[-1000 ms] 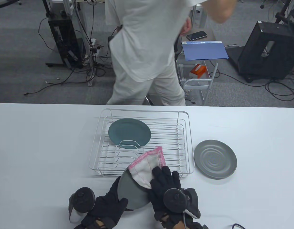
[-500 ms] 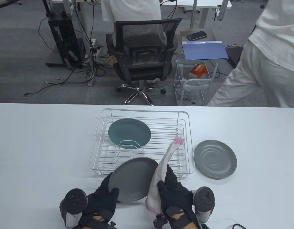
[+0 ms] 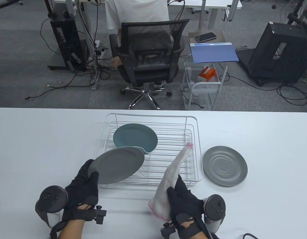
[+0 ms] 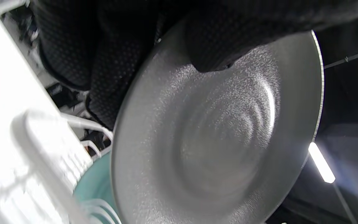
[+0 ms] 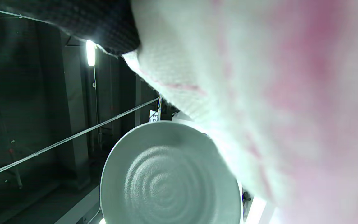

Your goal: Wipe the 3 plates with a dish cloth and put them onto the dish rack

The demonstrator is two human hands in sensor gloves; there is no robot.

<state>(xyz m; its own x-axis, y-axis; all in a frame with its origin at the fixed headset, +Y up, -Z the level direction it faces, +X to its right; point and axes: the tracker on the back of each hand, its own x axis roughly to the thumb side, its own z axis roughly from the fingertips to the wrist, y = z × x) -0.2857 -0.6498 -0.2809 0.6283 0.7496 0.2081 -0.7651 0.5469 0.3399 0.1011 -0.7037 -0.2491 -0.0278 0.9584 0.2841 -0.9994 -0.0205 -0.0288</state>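
Observation:
My left hand [image 3: 85, 178] grips the near edge of a grey plate [image 3: 118, 164], holding it tilted over the front left of the white wire dish rack [image 3: 193, 122]. The left wrist view shows that grey plate [image 4: 216, 133] close up under my fingers [image 4: 216, 40]. A teal plate [image 3: 135, 138] stands in the rack's back left slots. My right hand [image 3: 182, 196] holds a white dish cloth with pink trim [image 3: 172, 179], which stretches up over the rack's front right. A second grey plate [image 3: 225, 166] lies flat on the table right of the rack; it also shows in the right wrist view [image 5: 169, 177] below the cloth [image 5: 259, 93].
The white table [image 3: 31, 139] spans the view. Behind its far edge stand a black office chair [image 3: 147, 54] with a seated person, a wire cart [image 3: 205, 87], and black equipment [image 3: 280, 49] among floor cables.
My left hand has carried the grey plate left and up, from in front of the rack to over its front left. My right hand stayed put with the cloth. A passer-by left the view.

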